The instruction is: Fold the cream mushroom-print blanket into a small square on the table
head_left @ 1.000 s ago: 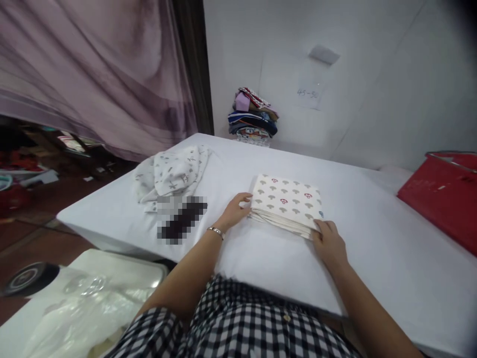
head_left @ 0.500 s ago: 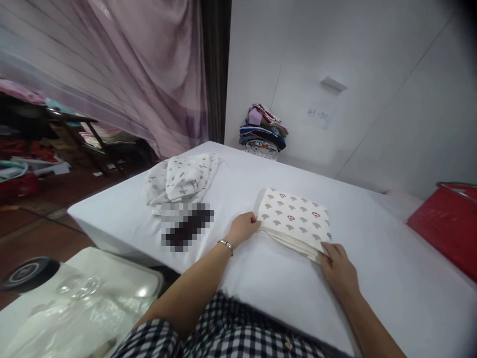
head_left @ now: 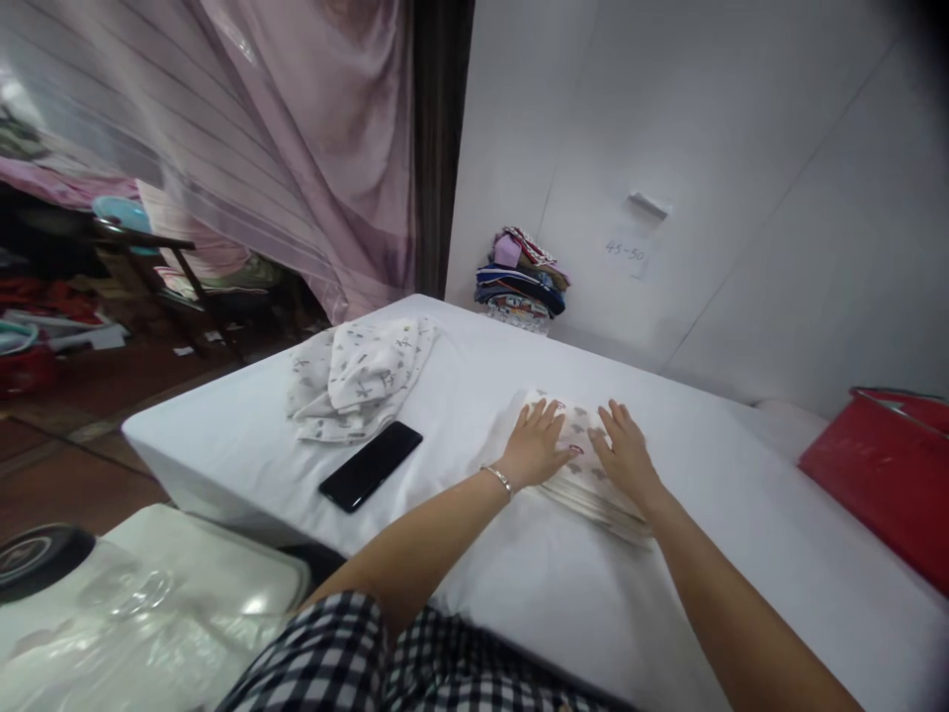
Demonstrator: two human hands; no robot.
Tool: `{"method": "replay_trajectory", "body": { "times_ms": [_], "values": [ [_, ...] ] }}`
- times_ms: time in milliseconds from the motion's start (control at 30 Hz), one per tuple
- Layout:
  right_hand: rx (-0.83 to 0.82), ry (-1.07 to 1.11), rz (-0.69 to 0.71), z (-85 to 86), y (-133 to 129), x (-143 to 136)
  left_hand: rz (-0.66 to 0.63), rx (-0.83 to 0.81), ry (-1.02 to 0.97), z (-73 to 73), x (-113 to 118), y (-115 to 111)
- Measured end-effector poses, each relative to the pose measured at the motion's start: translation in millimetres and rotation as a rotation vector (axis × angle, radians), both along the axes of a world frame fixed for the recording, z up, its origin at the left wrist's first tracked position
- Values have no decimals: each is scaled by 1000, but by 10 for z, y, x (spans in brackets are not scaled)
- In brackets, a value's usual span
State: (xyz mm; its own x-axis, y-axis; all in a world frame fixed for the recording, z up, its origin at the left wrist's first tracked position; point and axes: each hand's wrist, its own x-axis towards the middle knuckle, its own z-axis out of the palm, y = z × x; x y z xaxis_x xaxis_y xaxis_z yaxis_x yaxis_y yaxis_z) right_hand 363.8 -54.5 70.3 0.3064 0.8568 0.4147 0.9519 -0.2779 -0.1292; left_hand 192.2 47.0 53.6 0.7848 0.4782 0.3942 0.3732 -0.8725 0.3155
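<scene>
A folded cream cloth [head_left: 582, 473] with a mushroom print lies on the white-covered table [head_left: 474, 376], its stacked layers showing along the near edge. My left hand [head_left: 535, 445] rests flat on its left part, fingers spread. On the right part of the cloth lies my right hand [head_left: 627, 457], also flat with fingers stretched out. Both palms hide much of the print. To the left, a black phone [head_left: 372, 465] lies on the table, and beyond it is a crumpled white cloth [head_left: 363, 376] with small grey motifs.
A pile of folded fabrics [head_left: 521, 277] stands by the wall at the table's far edge. At the right is a red bag-like container [head_left: 882, 465]. Clear plastic [head_left: 148, 643] lies on a white surface at lower left. A pink curtain [head_left: 318, 129] hangs at the back left.
Both hands have left the near corners of the folded cloth, let go, and moved inward onto its top, now flat. The view has shifted slightly.
</scene>
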Motion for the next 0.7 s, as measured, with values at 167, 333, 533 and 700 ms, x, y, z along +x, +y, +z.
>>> {"method": "replay_trajectory", "body": {
  "times_ms": [167,333,533,700],
  "values": [
    [-344,47,-237,-322,186,311,-36,-37,161,-248,41,35],
    [-433,101,-253,-337,239,496,-36,-61,154,-315,46,41],
    [-412,120,-344,-345,320,604,-39,-94,154,-290,1,20],
    [-425,113,-361,-483,305,604,-39,-226,276,17,195,86]
  ]
}}
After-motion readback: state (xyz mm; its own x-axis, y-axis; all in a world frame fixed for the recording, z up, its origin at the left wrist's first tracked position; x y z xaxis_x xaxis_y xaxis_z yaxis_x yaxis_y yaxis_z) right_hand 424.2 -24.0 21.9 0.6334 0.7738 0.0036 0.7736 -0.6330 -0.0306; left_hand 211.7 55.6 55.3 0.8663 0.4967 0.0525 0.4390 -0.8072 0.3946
